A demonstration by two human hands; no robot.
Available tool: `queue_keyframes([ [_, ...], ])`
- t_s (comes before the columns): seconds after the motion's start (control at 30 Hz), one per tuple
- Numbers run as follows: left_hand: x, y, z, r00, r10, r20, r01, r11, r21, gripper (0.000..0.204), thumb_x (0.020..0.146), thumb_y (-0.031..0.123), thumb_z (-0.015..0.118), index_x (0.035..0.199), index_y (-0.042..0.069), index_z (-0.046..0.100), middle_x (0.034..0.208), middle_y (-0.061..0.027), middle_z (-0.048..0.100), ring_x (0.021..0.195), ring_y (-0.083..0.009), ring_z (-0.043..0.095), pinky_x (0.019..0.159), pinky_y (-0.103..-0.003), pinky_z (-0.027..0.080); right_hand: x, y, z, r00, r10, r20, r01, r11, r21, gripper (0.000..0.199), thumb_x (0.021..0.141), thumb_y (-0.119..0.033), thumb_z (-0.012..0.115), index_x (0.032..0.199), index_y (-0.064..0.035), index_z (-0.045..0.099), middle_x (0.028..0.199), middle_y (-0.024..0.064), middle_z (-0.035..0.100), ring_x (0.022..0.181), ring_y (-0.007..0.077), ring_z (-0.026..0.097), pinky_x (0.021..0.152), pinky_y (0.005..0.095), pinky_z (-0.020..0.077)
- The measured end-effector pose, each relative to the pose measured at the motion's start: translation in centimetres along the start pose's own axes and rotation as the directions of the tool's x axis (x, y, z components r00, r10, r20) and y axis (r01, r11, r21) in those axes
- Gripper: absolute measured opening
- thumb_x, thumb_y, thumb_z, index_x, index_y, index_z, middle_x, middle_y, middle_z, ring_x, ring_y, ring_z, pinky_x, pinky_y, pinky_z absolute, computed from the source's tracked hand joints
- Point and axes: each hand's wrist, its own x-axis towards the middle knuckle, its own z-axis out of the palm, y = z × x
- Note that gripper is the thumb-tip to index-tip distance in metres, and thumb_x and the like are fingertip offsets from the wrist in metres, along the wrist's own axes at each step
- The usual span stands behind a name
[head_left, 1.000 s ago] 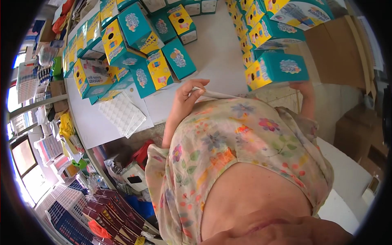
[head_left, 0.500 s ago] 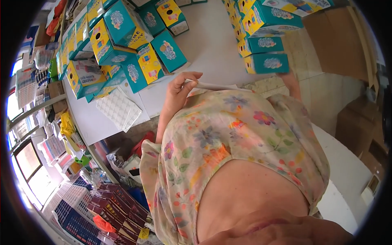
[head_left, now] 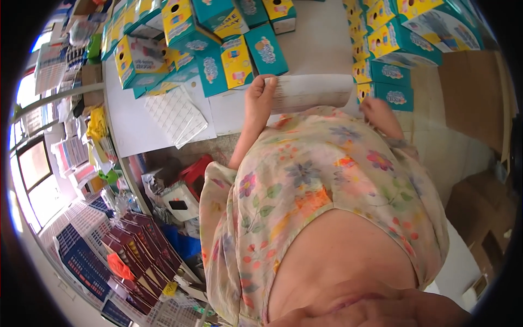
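Observation:
My left hand [head_left: 260, 101] is closed, pinching the upper left corner of a white sheet of paper [head_left: 318, 91]. The sheet bows between my hands, with faint darker marks near its left side. Just past its right edge is my right hand [head_left: 381, 115], slightly blurred, its fingers bent in front of the lowest teal and yellow carton [head_left: 395, 97] of the right stack. Whether those fingers hold anything is not plain. Beyond my left hand, a teal carton [head_left: 267, 50] lies beside a yellow-faced one [head_left: 237, 62].
More teal and yellow cartons are piled on the white table [head_left: 128, 125] at left and right. Flat patterned sheets [head_left: 177, 115] lie near its front edge. Brown cardboard [head_left: 471, 101] stands at the right. Maroon boxes [head_left: 144, 245] and a yellow bag [head_left: 97, 129] are at the lower left.
The white sheet has been raised and its face now shows. My right hand has come from beside the right stack toward the sheet. The view has shifted, moving the scene rightward and partly upward.

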Motion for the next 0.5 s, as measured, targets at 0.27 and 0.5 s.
queue_keyframes([
  [0.27,-0.2,-1.3,0.0,0.999,0.036,0.006,-0.036,0.999,-0.008,0.017,0.096,0.02,0.056,0.098,0.005,0.062,0.081,0.0068,0.058,0.073,-0.0008,0.047,0.064,-0.018,0.039,5.8,-13.7,1.5,0.51,-0.761,-0.4,0.745,0.624,-0.237,0.017,0.079,-0.006,0.067,0.095,-0.0036,0.068,0.09,0.0066,0.06,0.087,0.024,0.058,0.074,0.0322,0.0476],
  [0.5,-1.0,-1.5,-0.4,0.995,-0.075,-0.065,0.066,0.989,-0.134,0.023,0.097,0.021,0.052,0.098,0.001,0.062,0.079,0.0042,0.057,0.073,-0.0031,0.048,0.063,-0.019,0.04,8.4,-15.1,6.8,0.449,-0.839,-0.307,0.852,0.505,-0.136,0.017,0.075,-0.004,0.069,0.092,-0.0044,0.068,0.091,0.006,0.061,0.087,0.0243,0.058,0.074,0.0332,0.0481],
])
